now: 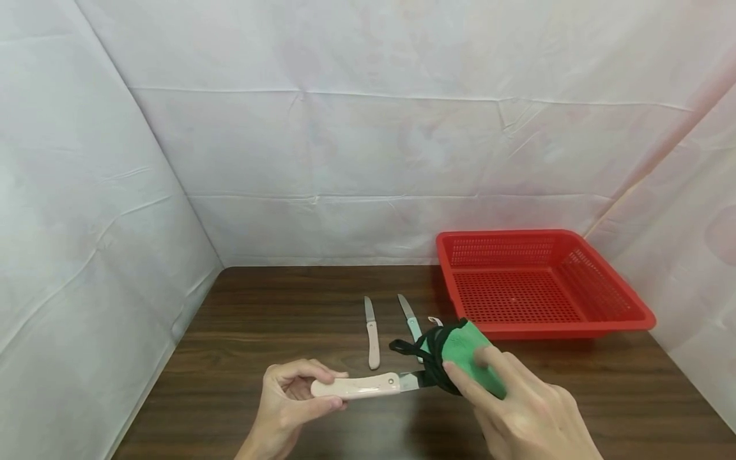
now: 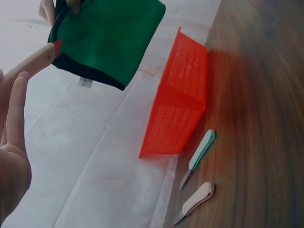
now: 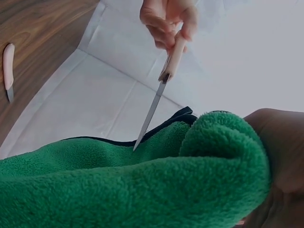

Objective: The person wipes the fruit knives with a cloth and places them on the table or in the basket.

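My left hand [image 1: 287, 402] pinches the pale pink handle of a folding knife [image 1: 362, 386] between thumb and fingers, its blade out and pointing right. A green fleecy cloth [image 1: 468, 354] with black edging and a black loop is held in my right hand [image 1: 526, 409]. Seen from the right wrist, the blade [image 3: 151, 116] lies against the cloth's folds, with its tip at the green pile. In the head view the cloth hides most of that blade. A small white tag [image 2: 85, 82] hangs off the cloth's edge.
On the dark wooden table beyond my hands lie another pale pink knife [image 1: 373, 345] and a mint green knife [image 1: 413, 324], both with blades out. A red plastic basket [image 1: 552, 333] stands at the back right. White sheeting [image 1: 368, 147] walls the table's back and sides.
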### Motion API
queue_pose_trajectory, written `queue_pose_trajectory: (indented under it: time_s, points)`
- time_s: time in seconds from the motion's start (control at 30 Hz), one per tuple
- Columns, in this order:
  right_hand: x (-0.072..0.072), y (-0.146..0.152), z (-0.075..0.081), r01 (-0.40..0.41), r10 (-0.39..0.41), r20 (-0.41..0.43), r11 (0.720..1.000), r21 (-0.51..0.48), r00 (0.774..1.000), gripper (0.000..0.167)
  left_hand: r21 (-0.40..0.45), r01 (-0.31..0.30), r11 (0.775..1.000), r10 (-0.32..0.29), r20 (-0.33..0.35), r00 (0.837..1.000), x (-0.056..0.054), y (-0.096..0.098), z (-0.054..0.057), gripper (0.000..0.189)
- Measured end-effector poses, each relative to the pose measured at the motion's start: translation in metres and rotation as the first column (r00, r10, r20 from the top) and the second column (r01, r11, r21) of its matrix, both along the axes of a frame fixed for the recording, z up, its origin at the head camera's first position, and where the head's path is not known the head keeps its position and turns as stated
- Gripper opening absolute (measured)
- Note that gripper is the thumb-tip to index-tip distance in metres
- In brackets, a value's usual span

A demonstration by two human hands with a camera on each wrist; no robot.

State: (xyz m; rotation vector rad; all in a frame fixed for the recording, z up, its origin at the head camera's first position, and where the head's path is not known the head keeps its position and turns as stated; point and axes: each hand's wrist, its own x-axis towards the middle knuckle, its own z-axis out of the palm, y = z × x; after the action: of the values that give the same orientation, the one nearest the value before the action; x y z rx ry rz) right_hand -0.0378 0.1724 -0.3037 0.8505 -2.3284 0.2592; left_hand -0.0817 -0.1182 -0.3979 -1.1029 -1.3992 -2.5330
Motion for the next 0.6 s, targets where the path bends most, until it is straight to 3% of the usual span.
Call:
queue_pose_trajectory:
  time_s: [0.33,0.6]
  points:
    - [-0.001,-0.014,-0.004,-0.101,0.100,-0.046,0.995,-0.015,0.994,0.049,-0.042,-0.051,0.998,0.051,-0.014,0.999,-0.002,0.004,-0.001,0.034]
    - [-0.003,-0.021,-0.006,-0.126,0.128,-0.010,0.986,0.112,0.992,0.058,0.018,-0.033,0.999,0.032,0.033,0.999,-0.001,0.007,0.002,0.042]
